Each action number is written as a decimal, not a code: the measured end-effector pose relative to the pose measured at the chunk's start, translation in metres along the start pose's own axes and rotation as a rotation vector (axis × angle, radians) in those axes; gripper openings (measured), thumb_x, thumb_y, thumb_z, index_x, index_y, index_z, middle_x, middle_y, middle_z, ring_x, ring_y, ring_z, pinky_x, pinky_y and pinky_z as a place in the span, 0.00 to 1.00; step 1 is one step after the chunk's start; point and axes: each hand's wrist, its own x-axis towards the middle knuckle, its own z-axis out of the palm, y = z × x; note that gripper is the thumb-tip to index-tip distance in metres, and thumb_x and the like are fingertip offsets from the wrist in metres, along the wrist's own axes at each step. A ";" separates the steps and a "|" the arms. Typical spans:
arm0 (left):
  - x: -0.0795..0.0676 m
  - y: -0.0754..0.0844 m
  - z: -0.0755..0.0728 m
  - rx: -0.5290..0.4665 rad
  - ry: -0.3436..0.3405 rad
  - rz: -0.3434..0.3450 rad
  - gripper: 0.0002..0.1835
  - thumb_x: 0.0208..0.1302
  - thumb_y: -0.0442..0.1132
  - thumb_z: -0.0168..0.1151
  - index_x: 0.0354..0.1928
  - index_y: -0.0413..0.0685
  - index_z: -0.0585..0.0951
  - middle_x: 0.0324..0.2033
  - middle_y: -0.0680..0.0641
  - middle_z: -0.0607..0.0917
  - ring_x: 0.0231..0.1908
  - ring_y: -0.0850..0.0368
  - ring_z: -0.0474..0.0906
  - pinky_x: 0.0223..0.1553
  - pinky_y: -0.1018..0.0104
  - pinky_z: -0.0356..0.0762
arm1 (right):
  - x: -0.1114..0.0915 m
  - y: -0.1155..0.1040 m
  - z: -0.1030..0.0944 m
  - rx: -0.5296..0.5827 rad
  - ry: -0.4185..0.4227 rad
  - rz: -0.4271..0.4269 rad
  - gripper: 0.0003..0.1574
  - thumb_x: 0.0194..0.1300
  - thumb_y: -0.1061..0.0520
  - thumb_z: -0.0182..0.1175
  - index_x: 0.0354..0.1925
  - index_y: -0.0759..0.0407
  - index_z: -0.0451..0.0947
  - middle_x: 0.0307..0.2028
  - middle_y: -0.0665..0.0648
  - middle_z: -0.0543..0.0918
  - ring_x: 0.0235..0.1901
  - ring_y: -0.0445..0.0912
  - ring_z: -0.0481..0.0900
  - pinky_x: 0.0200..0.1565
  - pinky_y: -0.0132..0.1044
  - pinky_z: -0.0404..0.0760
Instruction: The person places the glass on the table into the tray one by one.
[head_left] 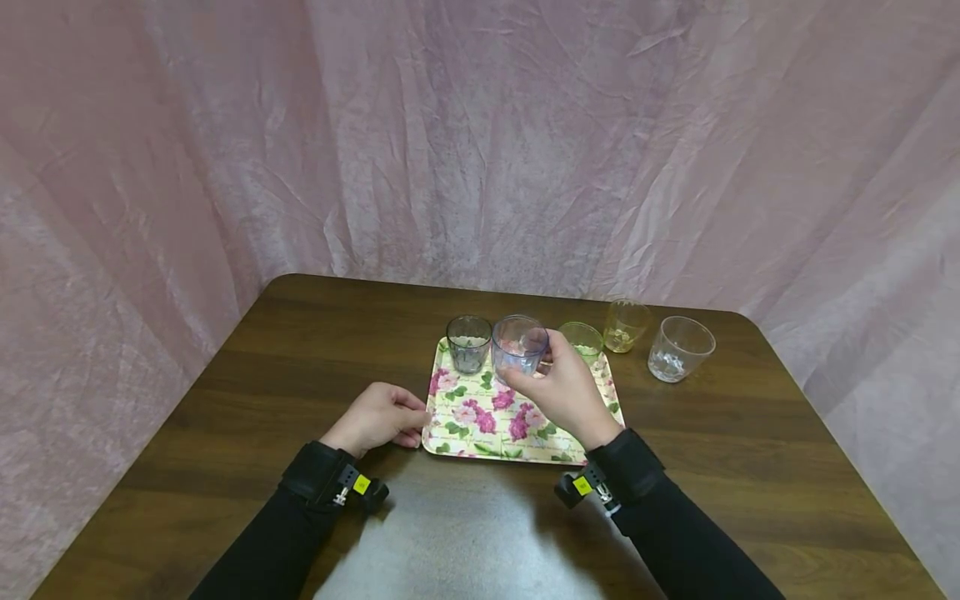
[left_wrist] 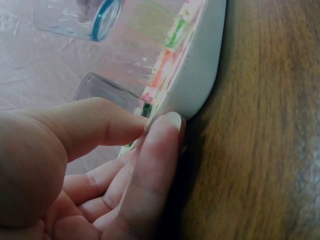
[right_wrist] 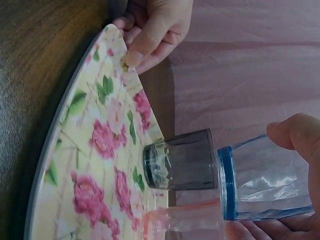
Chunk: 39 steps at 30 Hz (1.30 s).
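A pink curtain is hanging beyond the tray, and a brown wooden table is spreading out all around it. The floral tray is showing magenta blossoms and green leaves on cream. Look at the left hand: it's pinching the tray's left edge near the close corner, presumably steadying it! The right hand is gripping a blue-tinted glass by its sides, thumb opposite fingers, probably leaving the base free. That glass is hovering above the tray's far half, looking see-through, with a deeper blue band circling its base. Off the tray's right side, a clear glass is standing apart. On the tray's far side, a grey glass is taking the left corner, a pink glass the middle, a green glass the right. A yellow glass is sitting just outside the tray's far right corner.
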 end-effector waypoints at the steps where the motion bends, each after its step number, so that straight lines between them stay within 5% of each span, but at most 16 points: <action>1: 0.000 0.000 0.000 0.001 0.000 0.000 0.07 0.65 0.29 0.66 0.40 0.29 0.82 0.28 0.40 0.85 0.25 0.51 0.83 0.27 0.63 0.86 | 0.000 -0.001 0.001 -0.003 0.001 -0.006 0.46 0.58 0.44 0.74 0.64 0.63 0.64 0.52 0.58 0.75 0.51 0.48 0.74 0.53 0.47 0.78; 29: 0.001 0.002 0.001 0.002 0.015 -0.022 0.07 0.64 0.29 0.67 0.40 0.30 0.83 0.27 0.40 0.85 0.24 0.52 0.82 0.26 0.64 0.86 | -0.006 0.007 0.043 0.077 -0.060 -0.021 0.46 0.54 0.50 0.77 0.65 0.61 0.65 0.51 0.59 0.78 0.48 0.46 0.77 0.51 0.46 0.81; 39: 0.000 0.002 0.001 0.011 0.022 -0.017 0.07 0.64 0.30 0.67 0.41 0.30 0.83 0.28 0.40 0.85 0.24 0.52 0.82 0.27 0.63 0.87 | -0.009 0.011 0.056 0.036 -0.062 -0.002 0.44 0.53 0.47 0.77 0.61 0.62 0.69 0.46 0.56 0.80 0.40 0.44 0.78 0.42 0.42 0.82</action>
